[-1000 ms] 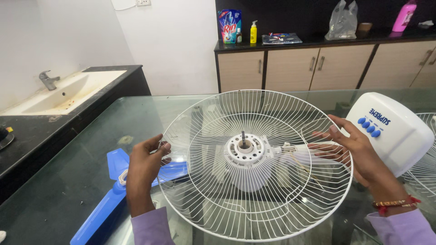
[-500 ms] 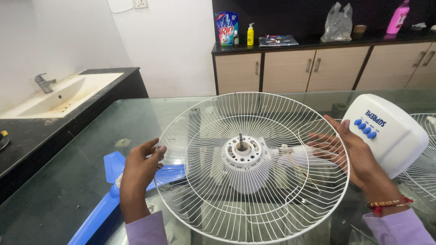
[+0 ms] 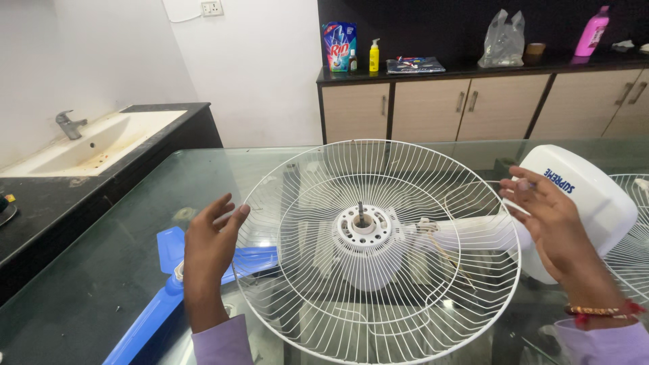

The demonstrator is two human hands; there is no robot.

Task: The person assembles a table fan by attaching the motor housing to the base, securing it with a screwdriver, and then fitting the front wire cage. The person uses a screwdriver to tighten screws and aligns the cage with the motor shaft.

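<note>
At centre frame, the left hand [image 3: 208,251] is spread open beside the rim of the round white wire fan guard [image 3: 378,250], fingers apart and gripping nothing; the right hand [image 3: 551,226], also loose and open, hovers at the opposite rim against the white plastic fan base [image 3: 595,199], seemingly steadying the guard level over its motor hub [image 3: 364,230] on the glass desk [image 3: 122,270]. A blue plastic fan blade [image 3: 159,297] lies lower left. On the counter [image 3: 473,66] at upper centre: a blue pouch [image 3: 340,44], a yellow bottle [image 3: 374,55], a pink bottle [image 3: 591,30].

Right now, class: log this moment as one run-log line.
left hand: open, beside fan guard rim | right hand: open, by white fan base | blue blade: on glass table
</note>
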